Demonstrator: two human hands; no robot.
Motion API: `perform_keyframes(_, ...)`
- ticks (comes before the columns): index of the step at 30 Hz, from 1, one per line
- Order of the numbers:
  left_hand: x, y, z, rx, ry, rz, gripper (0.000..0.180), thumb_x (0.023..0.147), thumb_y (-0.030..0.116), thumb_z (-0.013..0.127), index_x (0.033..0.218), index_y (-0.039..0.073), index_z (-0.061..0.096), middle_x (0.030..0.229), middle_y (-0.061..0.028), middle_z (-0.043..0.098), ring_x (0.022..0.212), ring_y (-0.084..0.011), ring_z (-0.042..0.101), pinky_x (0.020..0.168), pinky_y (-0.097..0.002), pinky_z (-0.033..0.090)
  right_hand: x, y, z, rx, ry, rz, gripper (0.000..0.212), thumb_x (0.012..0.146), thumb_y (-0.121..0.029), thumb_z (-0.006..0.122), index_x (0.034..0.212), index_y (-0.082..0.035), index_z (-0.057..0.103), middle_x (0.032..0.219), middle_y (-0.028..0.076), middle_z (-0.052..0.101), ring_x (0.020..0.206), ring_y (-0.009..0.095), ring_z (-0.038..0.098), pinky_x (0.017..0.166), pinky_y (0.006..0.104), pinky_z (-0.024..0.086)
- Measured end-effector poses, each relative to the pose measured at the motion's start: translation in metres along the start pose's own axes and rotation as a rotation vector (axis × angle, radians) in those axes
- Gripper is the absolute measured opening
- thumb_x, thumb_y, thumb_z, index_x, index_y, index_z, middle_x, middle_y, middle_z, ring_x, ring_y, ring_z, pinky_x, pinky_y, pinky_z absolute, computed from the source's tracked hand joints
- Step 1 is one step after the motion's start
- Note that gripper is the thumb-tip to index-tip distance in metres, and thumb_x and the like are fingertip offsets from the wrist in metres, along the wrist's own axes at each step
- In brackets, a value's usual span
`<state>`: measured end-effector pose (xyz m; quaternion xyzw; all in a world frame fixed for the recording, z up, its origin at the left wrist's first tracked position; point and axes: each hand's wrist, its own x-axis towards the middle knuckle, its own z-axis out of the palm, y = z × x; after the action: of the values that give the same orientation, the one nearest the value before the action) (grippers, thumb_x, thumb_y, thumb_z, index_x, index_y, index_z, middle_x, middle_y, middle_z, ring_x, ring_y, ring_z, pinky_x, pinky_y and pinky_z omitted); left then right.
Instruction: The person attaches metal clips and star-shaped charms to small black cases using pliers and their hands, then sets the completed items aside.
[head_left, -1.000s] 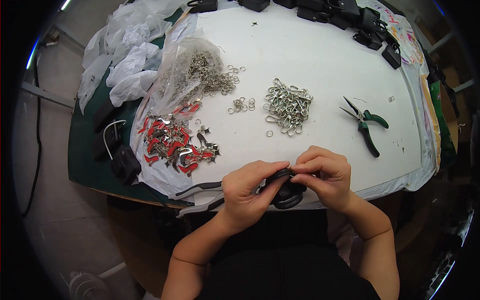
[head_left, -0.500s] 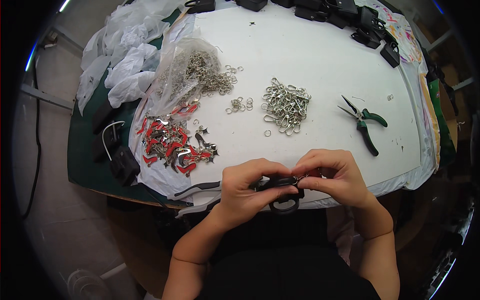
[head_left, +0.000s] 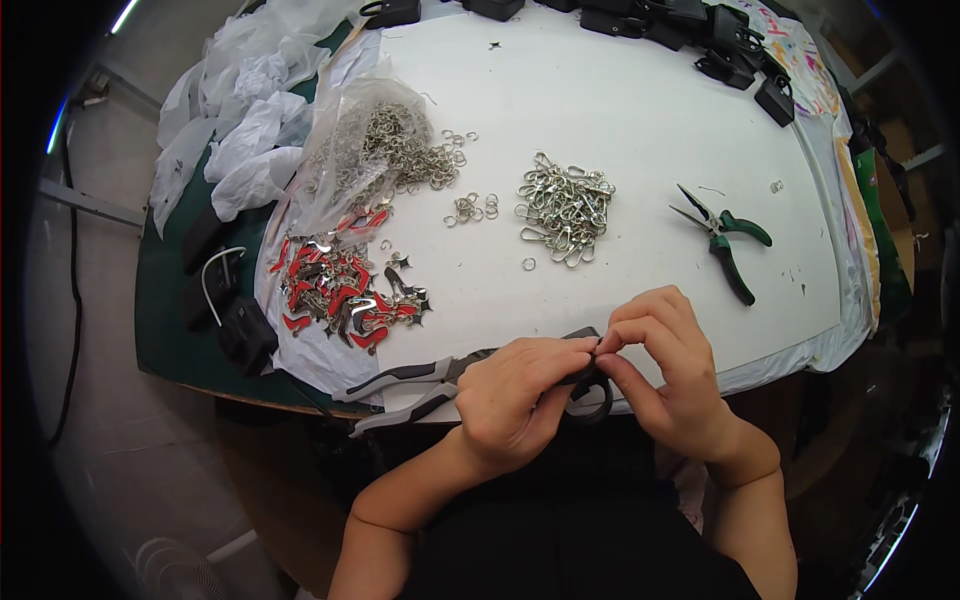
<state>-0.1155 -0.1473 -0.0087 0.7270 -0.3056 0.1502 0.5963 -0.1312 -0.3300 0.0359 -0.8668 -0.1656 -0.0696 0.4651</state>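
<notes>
Left hand (head_left: 515, 400) rolled flatter, gripping smooth black looped piece (head_left: 606, 402); right hand (head_left: 680, 385) pinched narrow, contents hidden; silvery metal clasps (head_left: 566, 215) heaped

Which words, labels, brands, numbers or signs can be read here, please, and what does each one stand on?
None can be read clearly.
Leftmost white bag: dark marks, too small to read.
Plastic sheet, upper right: coloured marks, too blurred to read.

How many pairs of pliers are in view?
2: green-and-black metal needle-nose pliers, right, on the white board; grey-and-black pliers by its near edge, partly covered by the left hand. Others could be hidden.
</notes>
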Motion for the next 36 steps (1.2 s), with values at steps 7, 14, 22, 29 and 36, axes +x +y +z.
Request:
perform_keyframes(7, -0.004, -0.001, 0.002, 0.06, 0.017, 0.111, 0.034, 0.07, -0.015, 0.072, 0.101, -0.003, 0.064, 0.092, -0.0169, 0.071, 0.082, -0.0276, 0.071, 0.072, -0.0336, 0.058, -0.01, 0.0, 0.003, -0.064, -0.004, 0.003, 0.016, 0.079, 0.0, 0.07, 0.091, -0.004, 0.059, 0.093, 0.007, 0.059, 0.088, 0.027, 0.052, 0.081, 0.0358, 0.04)
perform_keyframes(14, -0.004, 0.014, -0.01, 0.026, -0.037, 0.068, 0.042, 0.063, -0.001, 0.083, 0.101, -0.001, 0.064, 0.093, -0.0129, 0.071, 0.087, -0.0296, 0.07, 0.071, -0.0347, 0.059, -0.011, -0.004, -0.002, 0.023, -0.082, -0.019, 0.018, 0.077, 0.003, 0.071, 0.089, -0.004, 0.059, 0.092, 0.008, 0.059, 0.087, 0.026, 0.052, 0.077, 0.0358, 0.041)
perform_keyframes(22, -0.049, 0.02, -0.11, 0.823, -0.343, -0.37, 0.039, 0.062, 0.021, 0.088, 0.086, 0.003, 0.062, 0.115, -0.0138, 0.059, 0.106, -0.0344, 0.055, 0.089, -0.044, 0.046, 0.002, -0.018, -0.021, -0.183, -0.174, -0.187, 0.022, 0.071, 0.001, 0.074, 0.087, -0.004, 0.059, 0.09, 0.007, 0.058, 0.082, 0.025, 0.052, 0.075, 0.0367, 0.04)
perform_keyframes(29, -0.05, 0.019, -0.117, 0.753, -0.334, -0.252, 0.029, 0.07, 0.017, 0.083, 0.083, 0.001, 0.064, 0.11, -0.0171, 0.056, 0.098, -0.0344, 0.054, 0.08, -0.0424, 0.048, 0.003, -0.019, -0.007, -0.249, -0.162, -0.299, 0.022, 0.071, -0.002, 0.076, 0.087, -0.003, 0.061, 0.089, 0.007, 0.058, 0.081, 0.025, 0.054, 0.075, 0.037, 0.042)
perform_keyframes(36, -0.014, 0.039, -0.125, 0.63, -0.451, -0.277, 0.037, 0.061, 0.027, 0.087, 0.072, 0.002, 0.062, 0.102, -0.0121, 0.058, 0.088, -0.0295, 0.055, 0.072, -0.0406, 0.049, 0.0, -0.017, 0.002, -0.259, -0.134, -0.36, 0.022, 0.07, -0.005, 0.077, 0.086, -0.003, 0.062, 0.088, 0.006, 0.059, 0.081, 0.025, 0.054, 0.072, 0.0369, 0.044)
